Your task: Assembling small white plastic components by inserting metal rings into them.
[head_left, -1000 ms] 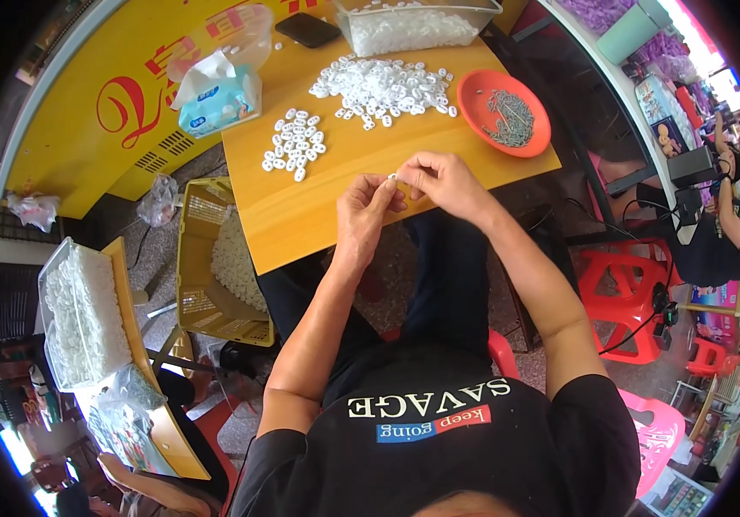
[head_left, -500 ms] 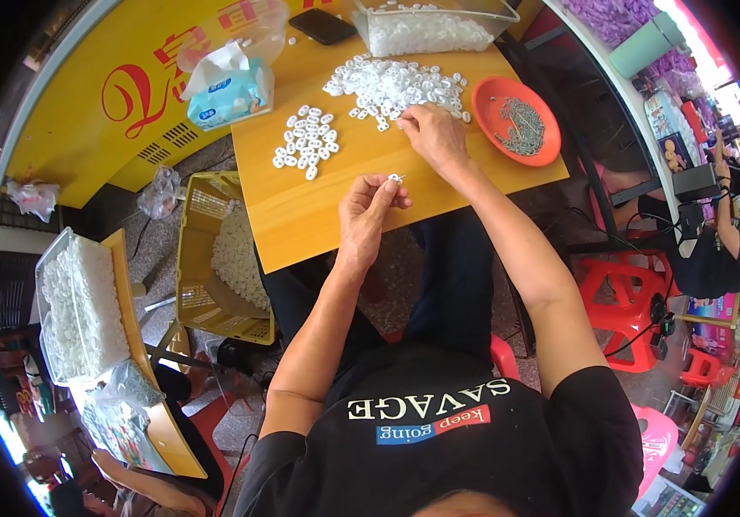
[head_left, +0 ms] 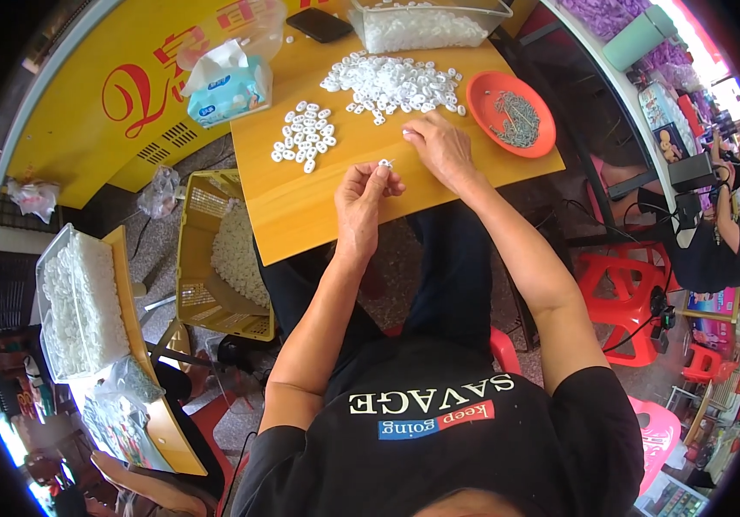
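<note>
My left hand (head_left: 359,207) is closed in a pinch on a small white two-hole plastic piece (head_left: 384,163), and a thin metal screw appears to stick out of it. To its right, my right hand (head_left: 444,153) is closed with thumb and forefinger together; a bit of white shows at its fingertips, probably another such piece. Just beyond that hand spreads a big heap of white two-hole pieces (head_left: 396,82). Left of the heap lies a smaller group of the same pieces (head_left: 303,136). A round orange-red dish (head_left: 480,96) on the right holds many grey screws (head_left: 518,122).
On the wooden table (head_left: 288,233) stand a blue tissue pack (head_left: 236,93), a dark phone (head_left: 320,26) and a clear bin (head_left: 426,33) of white pieces. A yellow crate (head_left: 202,297) sits at lower left. Another filled clear bin (head_left: 85,310) rests on a side table. People are nearby.
My right hand has drawn back slightly from the heap's edge toward my left hand, with a bit of white at its fingertips. My left hand keeps its piece and has shifted a little.
</note>
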`<state>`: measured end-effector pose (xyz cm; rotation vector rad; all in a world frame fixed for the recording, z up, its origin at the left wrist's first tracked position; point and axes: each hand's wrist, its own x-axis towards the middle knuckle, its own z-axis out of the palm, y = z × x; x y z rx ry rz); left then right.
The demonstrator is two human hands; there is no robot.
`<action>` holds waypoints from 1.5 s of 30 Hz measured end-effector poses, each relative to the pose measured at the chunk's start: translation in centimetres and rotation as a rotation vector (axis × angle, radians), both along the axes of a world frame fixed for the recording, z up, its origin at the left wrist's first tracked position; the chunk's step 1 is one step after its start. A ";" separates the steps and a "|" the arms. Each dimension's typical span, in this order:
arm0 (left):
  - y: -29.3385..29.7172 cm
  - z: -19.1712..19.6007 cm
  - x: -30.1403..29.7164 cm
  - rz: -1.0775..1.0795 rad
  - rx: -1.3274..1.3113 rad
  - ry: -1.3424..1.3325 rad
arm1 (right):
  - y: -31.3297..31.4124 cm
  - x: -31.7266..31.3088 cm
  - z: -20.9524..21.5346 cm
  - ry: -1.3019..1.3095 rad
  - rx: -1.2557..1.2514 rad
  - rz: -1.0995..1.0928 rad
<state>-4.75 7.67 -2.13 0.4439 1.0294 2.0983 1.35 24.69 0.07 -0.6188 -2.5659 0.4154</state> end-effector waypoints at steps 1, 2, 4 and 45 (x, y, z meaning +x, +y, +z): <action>0.1 0.0 0.0 0.012 -0.021 -0.008 | 0.0 0.4 0.1 -0.009 0.004 -0.005; 0.1 0.1 0.1 0.024 -0.042 -0.016 | 0.1 0.6 -0.1 -0.011 0.002 -0.007; 0.1 0.8 0.3 0.011 -0.047 -0.022 | 0.3 1.1 0.1 0.253 -0.568 0.067; 0.2 6.2 3.2 0.090 -0.032 0.001 | -6.7 4.9 7.3 0.598 -1.009 0.041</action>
